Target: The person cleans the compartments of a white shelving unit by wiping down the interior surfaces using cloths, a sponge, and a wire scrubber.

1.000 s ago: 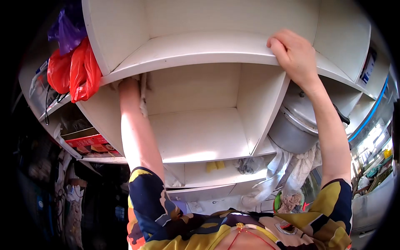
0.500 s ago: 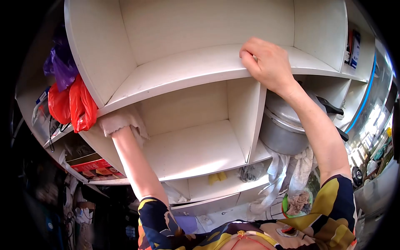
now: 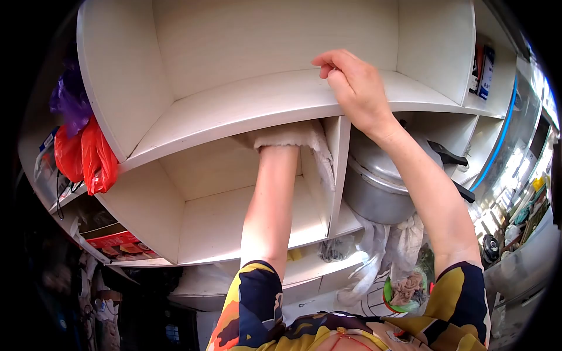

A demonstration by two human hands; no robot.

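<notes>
My left hand [image 3: 278,153] reaches into the lower cubby of a white shelf unit [image 3: 234,130]. A pale cloth [image 3: 295,134] covers this hand up to the wrist, so its fingers are hidden. The cloth lies against the underside of the upper board, and one end hangs beside the right divider [image 3: 338,169]. Above the upper shelf's front part is my right hand [image 3: 358,90], its fingers curled loosely inward, with nothing visible in them.
A metal pressure cooker [image 3: 380,190] with black handles stands right of the divider. Red [image 3: 96,155] and purple bags [image 3: 75,102] hang at the left. Below them lies a red box [image 3: 120,243]. Plastic bags [image 3: 374,245] dangle under the cooker, near a green-rimmed basket [image 3: 393,295].
My left hand and the cloth have swept from the cubby's left side to its upper right. My right hand has risen slightly off the shelf edge. The view has shifted a little.
</notes>
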